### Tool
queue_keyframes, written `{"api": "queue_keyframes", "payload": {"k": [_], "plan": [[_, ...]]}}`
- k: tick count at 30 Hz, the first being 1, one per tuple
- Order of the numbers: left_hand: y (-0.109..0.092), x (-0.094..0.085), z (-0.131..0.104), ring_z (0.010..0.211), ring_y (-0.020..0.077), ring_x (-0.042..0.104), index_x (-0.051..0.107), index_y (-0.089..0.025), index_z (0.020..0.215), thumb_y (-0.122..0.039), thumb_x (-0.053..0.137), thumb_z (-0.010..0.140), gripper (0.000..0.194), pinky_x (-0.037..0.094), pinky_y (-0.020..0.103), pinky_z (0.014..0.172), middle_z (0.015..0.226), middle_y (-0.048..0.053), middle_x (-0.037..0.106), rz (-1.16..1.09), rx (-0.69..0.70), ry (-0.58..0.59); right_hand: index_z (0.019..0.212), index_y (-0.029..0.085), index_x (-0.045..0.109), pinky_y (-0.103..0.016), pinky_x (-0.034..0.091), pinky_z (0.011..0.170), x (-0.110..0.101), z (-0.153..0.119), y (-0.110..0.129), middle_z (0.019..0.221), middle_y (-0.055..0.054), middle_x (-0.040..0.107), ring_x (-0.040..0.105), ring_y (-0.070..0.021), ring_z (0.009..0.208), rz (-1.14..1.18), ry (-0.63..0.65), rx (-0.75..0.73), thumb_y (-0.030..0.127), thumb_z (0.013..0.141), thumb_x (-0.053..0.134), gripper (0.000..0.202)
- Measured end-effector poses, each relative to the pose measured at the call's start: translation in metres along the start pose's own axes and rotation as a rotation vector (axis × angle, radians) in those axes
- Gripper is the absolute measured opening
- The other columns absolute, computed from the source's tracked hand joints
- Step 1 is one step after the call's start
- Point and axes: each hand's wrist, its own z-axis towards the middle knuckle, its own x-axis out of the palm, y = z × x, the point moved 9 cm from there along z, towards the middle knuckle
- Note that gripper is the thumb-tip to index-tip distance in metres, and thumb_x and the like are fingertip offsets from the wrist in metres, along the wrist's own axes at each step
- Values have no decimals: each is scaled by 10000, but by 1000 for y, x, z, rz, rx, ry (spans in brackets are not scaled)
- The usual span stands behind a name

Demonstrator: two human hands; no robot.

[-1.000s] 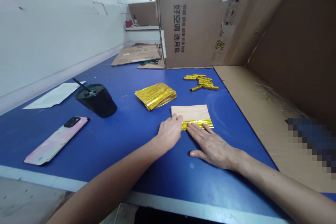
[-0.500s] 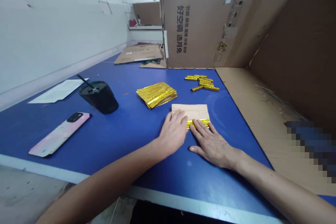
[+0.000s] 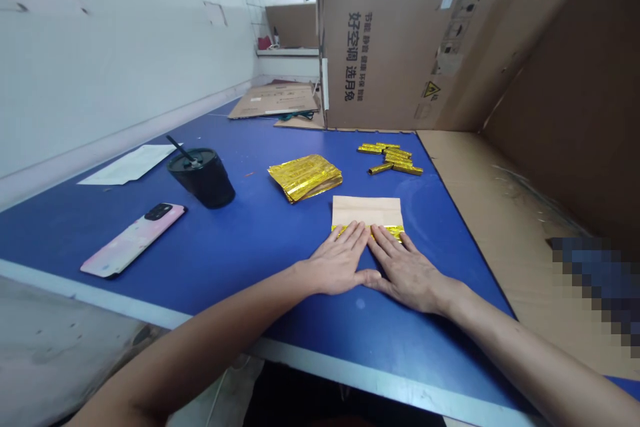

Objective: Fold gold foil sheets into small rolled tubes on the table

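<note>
A sheet of tan paper (image 3: 367, 209) lies on the blue table, its near edge turned over into a gold foil strip (image 3: 395, 232). Flat on the left part of that strip rests my left hand (image 3: 340, 259), fingers stretched out. My right hand (image 3: 407, 270) presses the right part, fingers extended. The two thumbs meet in front of the paper. Beyond my left hand is a stack of gold foil sheets (image 3: 306, 177). Further back to the right lies a loose pile of several thin gold rolls (image 3: 397, 159).
On the left stand a black tumbler with a straw (image 3: 203, 177), a pink-and-white phone (image 3: 134, 240) and a white paper (image 3: 127, 165). Large cardboard walls (image 3: 395, 47) rise at the back and right. Flattened cardboard (image 3: 275, 100) lies at the far end.
My left hand has come off the upper left of the paper and spread flat on the foil strip beside the right hand. The view has shifted slightly.
</note>
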Motion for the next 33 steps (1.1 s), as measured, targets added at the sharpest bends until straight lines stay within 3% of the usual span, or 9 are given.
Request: {"api": "queue_keyframes", "payload": {"k": [8,12,16,19,23,29,33], "plan": [[-1,0,2,1326,234,-39,40,-73,1383,-688,108,780,864,44,407,1065,1448,135,9,-13,8,0,1375,38,152,-479,110,1047,1,-5,-11,1427,-190,109,66,-269,1307,-8,35,-5,670,772,246,879],[-2,-1,2,1328,230,-38,81,-65,1379,-688,134,781,865,45,407,1065,1447,139,17,1,24,-17,1368,43,202,-492,160,1035,1,-14,-29,1419,-192,150,112,-268,1304,-33,2,74,649,784,255,843],[2,-3,4,1330,225,-25,102,-135,1384,-672,148,794,799,39,451,1055,1452,100,47,2,55,-13,1349,30,258,-531,169,1019,0,-25,-32,1401,-204,207,170,-285,1294,-96,-46,152,611,812,242,791],[12,-9,10,1328,253,-23,140,-193,1379,-666,171,798,749,24,516,1032,1452,75,88,37,45,-25,1331,6,288,-548,183,1007,-2,-32,-19,1384,-218,232,208,-303,1283,-149,-41,169,599,816,251,786],[24,-18,20,1327,266,-15,206,-192,1363,-623,172,828,688,39,550,1015,1442,76,160,69,-1,-39,1321,19,314,-562,209,994,-6,-37,10,1371,-205,254,229,-309,1275,-166,-25,92,587,813,290,763],[20,-21,32,1317,245,133,276,-148,1329,-513,191,877,588,113,496,1028,1421,117,221,43,-47,-87,1308,-2,332,-550,166,1017,-4,-35,44,1358,-223,262,241,-319,1267,-109,-11,2,562,814,337,750],[20,-15,34,1325,235,85,213,-126,1347,-468,249,872,586,105,500,1032,1438,108,168,61,-66,-102,1292,-7,367,-529,175,1026,-10,-35,55,1352,-229,298,241,-338,1265,-20,-9,-55,567,783,402,768]]}}
